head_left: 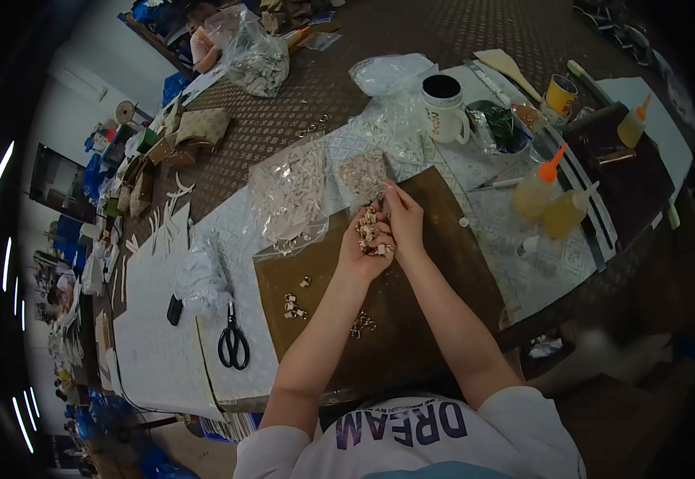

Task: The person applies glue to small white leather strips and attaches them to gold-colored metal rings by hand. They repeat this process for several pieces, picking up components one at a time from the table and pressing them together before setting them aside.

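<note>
My left hand (357, 254) is cupped palm up around a heap of small gold-coloured metal pieces with pale parts (375, 233). Right beside it, my right hand (406, 219) has its fingers pressed together at the lower edge of a small clear bag of pale pieces (362, 176); what is between the fingertips is too small to tell. Both hands are above a brown work mat (443, 263). On the mat lie several loose metal-and-white pieces (292, 306) and a little pile of metal rings or clasps (362, 323).
A larger clear bag of pale pieces (287, 191) lies left of my hands. Black-handled scissors (233, 347) rest on the white sheet. At right stand a white mug (443, 112) and orange-tipped glue bottles (536, 191). Another person (202, 49) sits at the far end.
</note>
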Motion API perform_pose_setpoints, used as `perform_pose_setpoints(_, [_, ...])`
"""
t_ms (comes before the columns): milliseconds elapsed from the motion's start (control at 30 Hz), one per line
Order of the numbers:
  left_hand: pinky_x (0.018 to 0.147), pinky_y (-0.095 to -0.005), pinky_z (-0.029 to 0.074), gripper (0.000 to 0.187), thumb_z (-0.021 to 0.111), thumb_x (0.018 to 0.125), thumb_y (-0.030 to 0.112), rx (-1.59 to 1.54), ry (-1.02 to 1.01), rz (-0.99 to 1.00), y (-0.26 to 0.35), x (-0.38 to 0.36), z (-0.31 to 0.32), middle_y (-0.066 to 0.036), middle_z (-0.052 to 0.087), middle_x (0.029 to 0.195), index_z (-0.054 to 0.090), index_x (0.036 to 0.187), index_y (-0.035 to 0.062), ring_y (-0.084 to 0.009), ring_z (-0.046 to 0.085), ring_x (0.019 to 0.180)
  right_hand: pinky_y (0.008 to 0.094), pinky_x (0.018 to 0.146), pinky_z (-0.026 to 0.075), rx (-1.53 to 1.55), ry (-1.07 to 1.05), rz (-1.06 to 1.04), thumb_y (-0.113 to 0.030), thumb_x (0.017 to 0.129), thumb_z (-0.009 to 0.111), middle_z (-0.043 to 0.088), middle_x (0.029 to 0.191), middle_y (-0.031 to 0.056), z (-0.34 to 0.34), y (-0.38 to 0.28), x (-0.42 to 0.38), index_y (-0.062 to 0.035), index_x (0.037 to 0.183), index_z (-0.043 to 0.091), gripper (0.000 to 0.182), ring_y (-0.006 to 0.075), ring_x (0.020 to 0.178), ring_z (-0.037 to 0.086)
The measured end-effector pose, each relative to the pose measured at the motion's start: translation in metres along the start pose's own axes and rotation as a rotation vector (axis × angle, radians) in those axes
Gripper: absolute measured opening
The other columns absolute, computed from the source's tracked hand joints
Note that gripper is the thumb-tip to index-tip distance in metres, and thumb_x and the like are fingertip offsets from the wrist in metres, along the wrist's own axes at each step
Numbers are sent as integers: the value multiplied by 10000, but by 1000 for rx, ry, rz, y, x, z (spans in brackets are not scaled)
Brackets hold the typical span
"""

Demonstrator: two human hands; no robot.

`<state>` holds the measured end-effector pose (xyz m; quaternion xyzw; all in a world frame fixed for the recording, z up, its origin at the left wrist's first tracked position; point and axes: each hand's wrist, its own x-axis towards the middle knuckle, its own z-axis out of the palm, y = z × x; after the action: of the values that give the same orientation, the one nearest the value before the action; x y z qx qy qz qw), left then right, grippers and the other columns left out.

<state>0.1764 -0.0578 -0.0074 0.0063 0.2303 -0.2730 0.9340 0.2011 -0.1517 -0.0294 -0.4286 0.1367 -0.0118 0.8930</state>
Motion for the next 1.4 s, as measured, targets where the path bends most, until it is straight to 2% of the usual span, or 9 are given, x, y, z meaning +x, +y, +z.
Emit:
perform_pose_setpoints(167, [423, -212, 409, 207, 409, 951, 209, 162, 56, 135, 4, 16, -5, -45, 593, 812, 566, 935, 76, -130, 547, 595, 170, 439, 413, 119, -52, 80, -199, 927, 549, 527, 716, -30, -2, 1, 5, -56, 1165, 608, 284, 30, 536, 468])
perform_pose_setpoints(233, [485, -237, 471, 205, 373, 946, 170, 214, 62, 233, 1, 23, -3, -67, 596, 866, 537, 924, 49, -148, 557, 607, 166, 449, 412, 143, -23, 131, -193, 923, 555, 530, 725, -29, -1, -7, 2, -64, 1177, 601, 288, 31, 552, 477])
perform_pose_setpoints(267, [610, -288, 524, 228, 344, 939, 144, 167, 4, 219, 10, 30, -13, -93, 597, 905, 533, 972, 21, -184, 580, 663, 163, 455, 410, 127, 13, 150, -188, 922, 558, 533, 732, -28, 1, -10, 0, -69, 1183, 598, 290, 32, 565, 483])
perform_pose_setpoints(500, [879, -408, 487, 309, 318, 952, 159, 337, 148, 482, -1, 30, 1, -133, 585, 1095, 518, 1125, -1, -272, 586, 996, 210, 759, 470, 59, -62, -144, -161, 914, 570, 631, 1047, 42, 2, 10, 9, -7, 1165, 603, 296, 77, 864, 581])
perform_pose_setpoints(533, [919, -424, 462, 330, 310, 966, 187, 345, 158, 530, -5, 29, 5, -131, 566, 1153, 502, 1161, 2, -282, 556, 1069, 262, 896, 433, 70, -103, -79, -177, 922, 557, 592, 1178, 81, 0, 9, 7, 12, 1207, 564, 342, 140, 1043, 561])
perform_pose_setpoints(767, [974, -448, 408, 391, 287, 982, 265, 295, 139, 651, -17, 29, 26, -146, 529, 1188, 470, 1184, -17, -302, 525, 1088, 326, 1073, 277, 217, -141, 13, -351, 981, 389, 268, 1477, 124, 6, -7, 0, -10, 1428, 229, 585, 207, 1346, 287])
perform_pose_setpoints(867, [1001, -460, 373, 417, 293, 972, 276, 133, 225, 689, -24, 25, 40, -170, 479, 1231, 435, 1202, -42, -324, 470, 1139, 333, 1077, 276, 426, -38, 165, -359, 981, 384, 257, 1485, 111, 20, -35, -26, -12, 1430, 228, 588, 212, 1350, 282])
perform_pose_setpoints(1033, [1068, -484, 261, 574, 308, 962, 355, 221, 44, 671, -12, 34, 32, -241, 366, 1338, 293, 1302, -107, -376, 367, 1234, 322, 898, 437, 696, 86, 223, -282, 972, 429, 569, 1107, 35, 23, -25, -46, -47, 1169, 527, 321, 162, 1019, 547])
perform_pose_setpoints(1400, [1074, -421, 246, 626, 319, 974, 383, 553, 7, 709, 6, 31, 11, -189, 330, 1363, 196, 1357, -97, -310, 330, 1260, 312, 916, 422, 693, 59, 278, -189, 975, 358, 562, 1110, 70, 20, -16, -59, -36, 1152, 499, 273, 170, 1033, 539])
